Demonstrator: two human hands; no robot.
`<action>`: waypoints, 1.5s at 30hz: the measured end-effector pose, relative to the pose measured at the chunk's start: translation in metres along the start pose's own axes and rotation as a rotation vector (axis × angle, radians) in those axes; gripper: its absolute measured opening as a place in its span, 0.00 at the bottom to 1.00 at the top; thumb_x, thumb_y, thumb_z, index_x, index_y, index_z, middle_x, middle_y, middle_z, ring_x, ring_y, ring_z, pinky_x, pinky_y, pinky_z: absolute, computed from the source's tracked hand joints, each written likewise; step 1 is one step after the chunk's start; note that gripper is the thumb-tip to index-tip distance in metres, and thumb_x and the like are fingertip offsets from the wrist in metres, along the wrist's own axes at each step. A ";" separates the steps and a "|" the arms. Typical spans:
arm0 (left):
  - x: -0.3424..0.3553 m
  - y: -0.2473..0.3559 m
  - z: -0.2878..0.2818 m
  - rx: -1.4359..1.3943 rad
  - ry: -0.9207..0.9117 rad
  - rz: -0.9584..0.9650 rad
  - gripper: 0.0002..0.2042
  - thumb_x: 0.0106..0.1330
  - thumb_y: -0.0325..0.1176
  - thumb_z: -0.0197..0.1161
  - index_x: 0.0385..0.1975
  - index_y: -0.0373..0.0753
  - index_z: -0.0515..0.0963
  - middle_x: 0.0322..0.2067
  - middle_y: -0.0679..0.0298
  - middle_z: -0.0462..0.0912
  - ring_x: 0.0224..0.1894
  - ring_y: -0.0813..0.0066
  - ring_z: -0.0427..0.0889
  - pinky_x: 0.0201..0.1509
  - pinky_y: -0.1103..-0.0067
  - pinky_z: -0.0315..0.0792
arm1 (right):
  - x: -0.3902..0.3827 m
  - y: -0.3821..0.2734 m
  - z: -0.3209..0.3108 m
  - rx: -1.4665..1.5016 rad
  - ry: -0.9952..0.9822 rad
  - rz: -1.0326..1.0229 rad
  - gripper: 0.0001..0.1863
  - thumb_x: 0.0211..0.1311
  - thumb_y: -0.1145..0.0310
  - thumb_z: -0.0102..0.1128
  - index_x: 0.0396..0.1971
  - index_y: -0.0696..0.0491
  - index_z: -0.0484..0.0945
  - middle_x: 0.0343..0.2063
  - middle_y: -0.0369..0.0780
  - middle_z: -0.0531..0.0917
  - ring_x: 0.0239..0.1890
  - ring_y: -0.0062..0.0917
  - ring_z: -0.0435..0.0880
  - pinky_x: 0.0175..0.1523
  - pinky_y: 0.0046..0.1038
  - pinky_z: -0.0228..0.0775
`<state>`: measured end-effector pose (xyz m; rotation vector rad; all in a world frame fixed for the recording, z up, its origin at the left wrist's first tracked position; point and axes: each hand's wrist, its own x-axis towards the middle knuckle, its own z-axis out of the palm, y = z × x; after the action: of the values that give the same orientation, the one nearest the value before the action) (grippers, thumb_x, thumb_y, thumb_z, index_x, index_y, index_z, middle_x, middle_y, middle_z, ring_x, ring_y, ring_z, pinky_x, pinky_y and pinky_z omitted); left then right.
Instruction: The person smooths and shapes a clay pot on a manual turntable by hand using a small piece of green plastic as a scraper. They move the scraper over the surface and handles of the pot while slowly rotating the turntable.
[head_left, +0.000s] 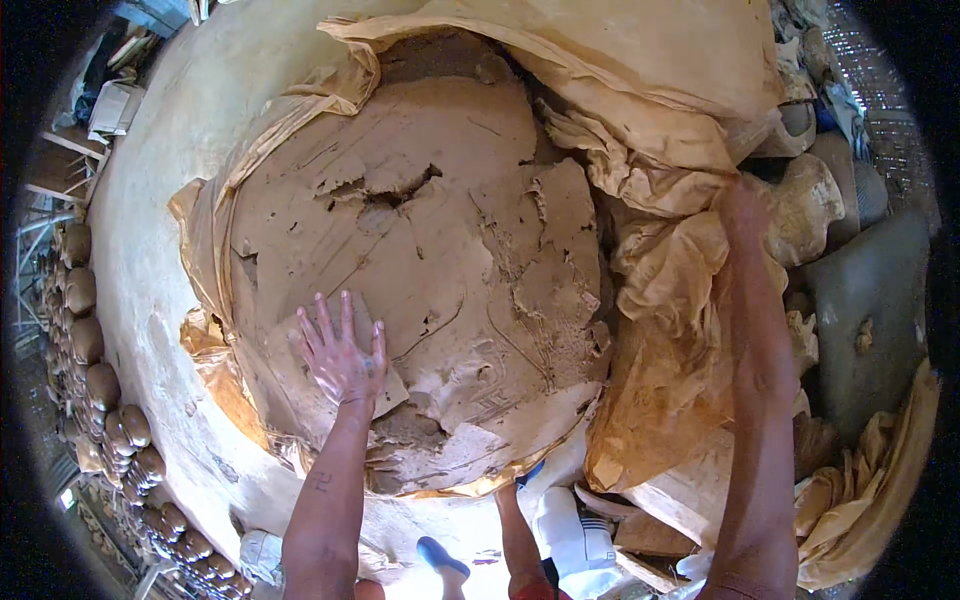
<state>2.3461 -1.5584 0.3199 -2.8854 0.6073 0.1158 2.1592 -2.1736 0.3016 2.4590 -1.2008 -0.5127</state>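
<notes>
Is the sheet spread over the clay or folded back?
Folded back: the tan sheet bunches around the clay mound, whose top lies bare.

The fingers of the right hand (743, 205) are being blurred against the tan sheet (655, 255), and their grip is being left unclear. Part of the clay mound's (420, 270) upper right edge is being hidden by folds. The left forearm (330, 485) and right forearm (762, 460) are being cut off below. Far brown pots (103, 386) are being rendered too small for counting.
</notes>
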 end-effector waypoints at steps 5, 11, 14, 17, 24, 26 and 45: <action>0.001 -0.003 0.003 -0.003 0.031 0.022 0.34 0.72 0.61 0.53 0.76 0.59 0.62 0.80 0.61 0.52 0.81 0.45 0.46 0.81 0.49 0.42 | 0.008 -0.027 -0.020 -0.103 0.202 0.046 0.19 0.64 0.65 0.60 0.54 0.50 0.81 0.59 0.46 0.77 0.61 0.44 0.78 0.63 0.51 0.73; 0.001 -0.005 -0.005 0.025 0.015 0.007 0.34 0.71 0.61 0.54 0.76 0.57 0.63 0.80 0.59 0.52 0.80 0.45 0.47 0.78 0.48 0.51 | -0.004 -0.180 -0.052 0.503 -0.056 -0.416 0.19 0.62 0.66 0.58 0.53 0.50 0.82 0.54 0.48 0.81 0.53 0.47 0.84 0.55 0.50 0.80; 0.004 0.001 -0.001 -0.005 0.043 0.034 0.32 0.70 0.58 0.56 0.74 0.58 0.67 0.78 0.57 0.55 0.79 0.42 0.50 0.75 0.47 0.55 | 0.040 -0.187 0.027 0.328 -0.174 -0.392 0.17 0.66 0.63 0.56 0.50 0.51 0.84 0.45 0.55 0.86 0.50 0.51 0.86 0.53 0.48 0.82; 0.008 0.012 0.001 -0.055 0.019 0.031 0.33 0.70 0.58 0.57 0.74 0.58 0.67 0.78 0.57 0.55 0.79 0.41 0.50 0.76 0.47 0.55 | 0.057 -0.169 0.056 0.367 -0.101 -0.269 0.18 0.66 0.61 0.57 0.49 0.53 0.85 0.40 0.55 0.87 0.47 0.49 0.88 0.51 0.49 0.83; 0.003 -0.003 -0.005 -0.026 0.015 0.036 0.34 0.70 0.56 0.57 0.76 0.56 0.65 0.79 0.55 0.54 0.80 0.41 0.49 0.77 0.47 0.53 | 0.106 -0.059 -0.083 0.376 0.243 -0.232 0.17 0.63 0.62 0.65 0.46 0.57 0.81 0.41 0.54 0.86 0.45 0.52 0.87 0.49 0.50 0.79; 0.002 -0.007 -0.007 -0.015 0.021 0.030 0.34 0.70 0.56 0.57 0.75 0.56 0.65 0.79 0.56 0.53 0.80 0.41 0.48 0.77 0.47 0.53 | 0.128 -0.036 -0.106 0.432 0.416 -0.171 0.18 0.61 0.63 0.67 0.48 0.56 0.81 0.43 0.53 0.86 0.46 0.52 0.86 0.49 0.49 0.79; 0.000 -0.002 -0.001 0.017 0.036 0.042 0.33 0.71 0.56 0.56 0.76 0.55 0.65 0.79 0.59 0.54 0.80 0.44 0.48 0.78 0.47 0.52 | 0.011 -0.051 -0.049 0.790 0.764 -0.093 0.33 0.63 0.61 0.67 0.66 0.57 0.71 0.52 0.53 0.79 0.56 0.49 0.80 0.60 0.46 0.73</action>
<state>2.3469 -1.5567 0.3216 -2.8650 0.6724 0.0650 2.2226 -2.1455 0.3184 2.8537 -1.0452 0.9998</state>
